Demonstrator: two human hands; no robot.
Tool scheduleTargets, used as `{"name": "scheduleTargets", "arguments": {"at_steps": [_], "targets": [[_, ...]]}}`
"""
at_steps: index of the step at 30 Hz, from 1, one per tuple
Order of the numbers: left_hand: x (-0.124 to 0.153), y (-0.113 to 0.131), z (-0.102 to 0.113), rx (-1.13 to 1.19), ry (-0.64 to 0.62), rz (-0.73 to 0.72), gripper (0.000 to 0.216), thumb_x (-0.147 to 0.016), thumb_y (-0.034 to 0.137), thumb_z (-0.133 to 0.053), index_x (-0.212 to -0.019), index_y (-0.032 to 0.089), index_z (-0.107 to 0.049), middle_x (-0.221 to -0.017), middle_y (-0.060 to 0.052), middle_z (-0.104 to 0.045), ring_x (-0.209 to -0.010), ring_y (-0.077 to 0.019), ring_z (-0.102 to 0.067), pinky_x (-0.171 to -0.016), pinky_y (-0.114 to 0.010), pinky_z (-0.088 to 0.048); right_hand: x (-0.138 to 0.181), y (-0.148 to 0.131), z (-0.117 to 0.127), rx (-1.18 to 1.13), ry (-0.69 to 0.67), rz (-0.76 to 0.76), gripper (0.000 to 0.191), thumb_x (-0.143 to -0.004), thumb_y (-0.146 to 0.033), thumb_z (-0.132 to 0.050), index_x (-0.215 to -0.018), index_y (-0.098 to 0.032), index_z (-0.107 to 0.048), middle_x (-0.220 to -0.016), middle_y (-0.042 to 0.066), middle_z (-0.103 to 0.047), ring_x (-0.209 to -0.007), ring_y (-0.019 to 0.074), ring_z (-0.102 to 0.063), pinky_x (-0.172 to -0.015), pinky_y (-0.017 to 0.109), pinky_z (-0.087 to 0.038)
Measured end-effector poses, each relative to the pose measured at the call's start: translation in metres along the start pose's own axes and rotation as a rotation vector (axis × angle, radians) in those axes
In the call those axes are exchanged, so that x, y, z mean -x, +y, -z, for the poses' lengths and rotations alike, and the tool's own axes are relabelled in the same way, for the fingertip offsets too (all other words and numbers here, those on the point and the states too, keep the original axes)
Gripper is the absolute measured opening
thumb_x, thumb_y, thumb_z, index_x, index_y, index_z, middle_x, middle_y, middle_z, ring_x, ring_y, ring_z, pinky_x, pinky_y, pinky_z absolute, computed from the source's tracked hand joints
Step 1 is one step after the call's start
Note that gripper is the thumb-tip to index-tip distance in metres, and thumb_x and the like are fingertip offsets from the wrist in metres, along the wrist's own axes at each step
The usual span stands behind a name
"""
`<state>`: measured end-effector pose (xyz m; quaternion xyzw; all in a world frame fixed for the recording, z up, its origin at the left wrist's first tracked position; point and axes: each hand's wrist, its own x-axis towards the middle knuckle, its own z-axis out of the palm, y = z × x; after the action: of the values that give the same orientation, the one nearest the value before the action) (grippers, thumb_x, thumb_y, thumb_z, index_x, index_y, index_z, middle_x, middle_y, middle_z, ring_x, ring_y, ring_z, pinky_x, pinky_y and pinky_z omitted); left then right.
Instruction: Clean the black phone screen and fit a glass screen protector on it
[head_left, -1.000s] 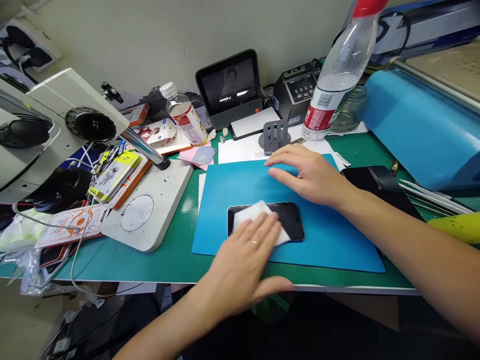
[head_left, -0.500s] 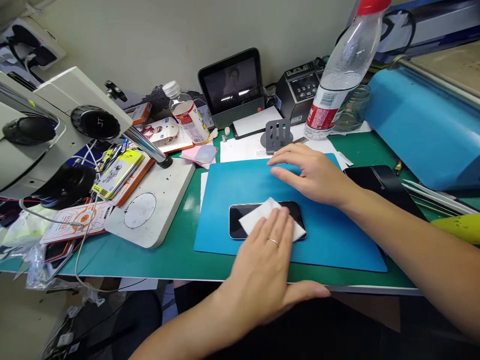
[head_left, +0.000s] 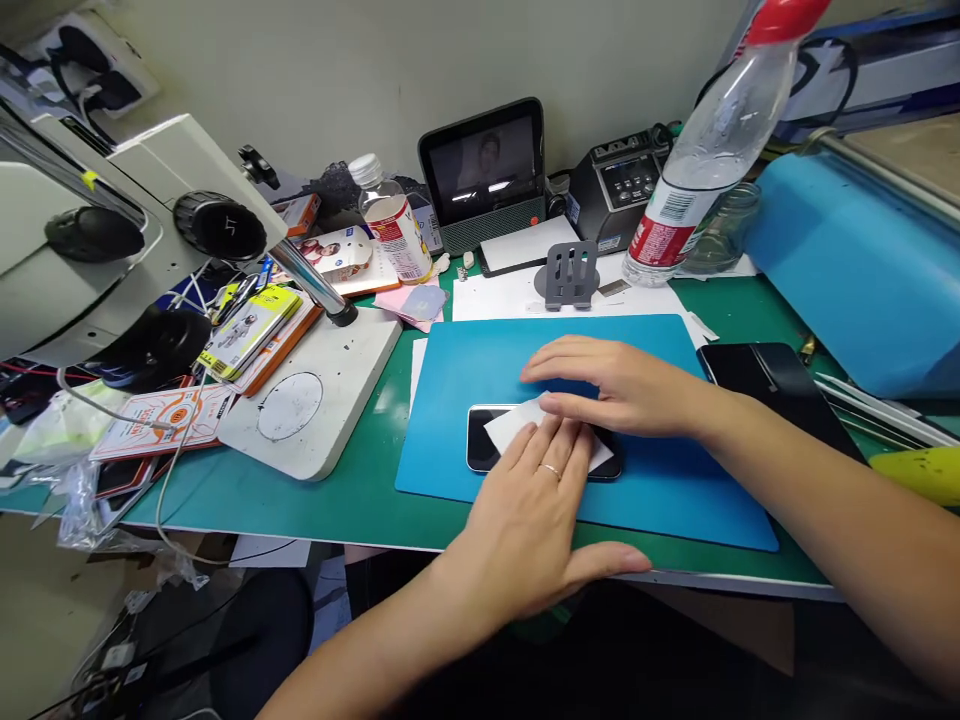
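A smartphone (head_left: 478, 440) lies flat on a blue mat (head_left: 465, 365), with a white wipe (head_left: 511, 424) spread over the middle of its screen. My left hand (head_left: 529, 520) presses that wipe down on the phone, its fingers straight and side by side, the thumb held out to the right; a ring is on one finger. Just beyond it, my right hand (head_left: 611, 385) hovers over the phone's far edge, lightly curved, thumb and fingers apart and nothing between them. Its thumb tip comes near the wipe's upper corner. Both hands hide the phone's right part.
To the left stands a microscope on a white base (head_left: 352, 400). Behind the mat are a grey phone stand (head_left: 570, 275), a small drink bottle (head_left: 394, 235), a screen device (head_left: 484, 165) and a large water bottle (head_left: 697, 170). A dark flat device (head_left: 772, 375) lies at the right.
My right hand has come down and nearer to the left hand and the phone. My left hand stays flat on the wipe. The head view has shifted slightly.
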<state>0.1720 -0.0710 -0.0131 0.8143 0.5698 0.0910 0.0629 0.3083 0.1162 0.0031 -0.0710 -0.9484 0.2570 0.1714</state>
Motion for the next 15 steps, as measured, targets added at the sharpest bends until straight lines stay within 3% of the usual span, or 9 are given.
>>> {"name": "scheduleTargets", "arguments": {"at_steps": [3, 6, 8, 11, 15], "targets": [[0.024, -0.027, 0.014, 0.061, 0.004, -0.06, 0.078, -0.108, 0.07, -0.031, -0.161, 0.014, -0.046, -0.172, -0.011, -0.04, -0.162, -0.0284, -0.036, -0.131, -0.049, -0.038, -0.001, 0.001, -0.004, 0.018, -0.032, 0.033, 0.038, -0.107, -0.041, -0.053, -0.121, -0.016, -0.078, -0.126, 0.013, -0.079, -0.121, 0.0275, -0.071, -0.104, 0.043, -0.055], [0.045, -0.045, 0.023, 0.068, 0.123, -0.013, 0.058, -0.113, 0.055, -0.039, -0.15, 0.014, -0.058, -0.164, -0.011, -0.053, -0.156, -0.0281, -0.048, -0.128, -0.049, -0.044, -0.002, 0.005, -0.007, 0.043, -0.033, 0.015, 0.038, -0.108, -0.04, -0.052, -0.121, -0.017, -0.079, -0.126, 0.013, -0.079, -0.121, 0.028, -0.071, -0.103, 0.044, -0.055], [0.051, -0.048, 0.022, 0.018, 0.165, 0.025, 0.058, -0.112, 0.05, -0.042, -0.152, 0.009, -0.055, -0.163, -0.015, -0.053, -0.155, -0.0302, -0.049, -0.126, -0.049, -0.047, -0.002, 0.007, -0.007, 0.056, -0.018, -0.017, 0.039, -0.108, -0.041, -0.051, -0.122, -0.017, -0.078, -0.127, 0.013, -0.079, -0.121, 0.0289, -0.071, -0.104, 0.045, -0.055], [0.055, -0.043, 0.016, -0.086, 0.122, 0.065, 0.07, -0.112, 0.055, -0.04, -0.157, 0.002, -0.046, -0.167, -0.021, -0.046, -0.156, -0.0356, -0.046, -0.122, -0.053, -0.051, -0.001, 0.009, -0.004, 0.068, 0.011, -0.049, 0.04, -0.107, -0.043, -0.051, -0.121, -0.017, -0.078, -0.127, 0.013, -0.079, -0.122, 0.0302, -0.07, -0.104, 0.048, -0.055], [0.069, -0.039, 0.016, -0.154, 0.072, 0.104, 0.067, -0.113, 0.052, -0.036, -0.16, 0.004, -0.04, -0.169, -0.02, -0.042, -0.157, -0.036, -0.044, -0.12, -0.055, -0.052, -0.001, 0.01, -0.003, 0.07, 0.02, -0.059, 0.041, -0.107, -0.044, -0.051, -0.12, -0.017, -0.078, -0.127, 0.013, -0.079, -0.122, 0.0307, -0.07, -0.104, 0.049, -0.055]]}}
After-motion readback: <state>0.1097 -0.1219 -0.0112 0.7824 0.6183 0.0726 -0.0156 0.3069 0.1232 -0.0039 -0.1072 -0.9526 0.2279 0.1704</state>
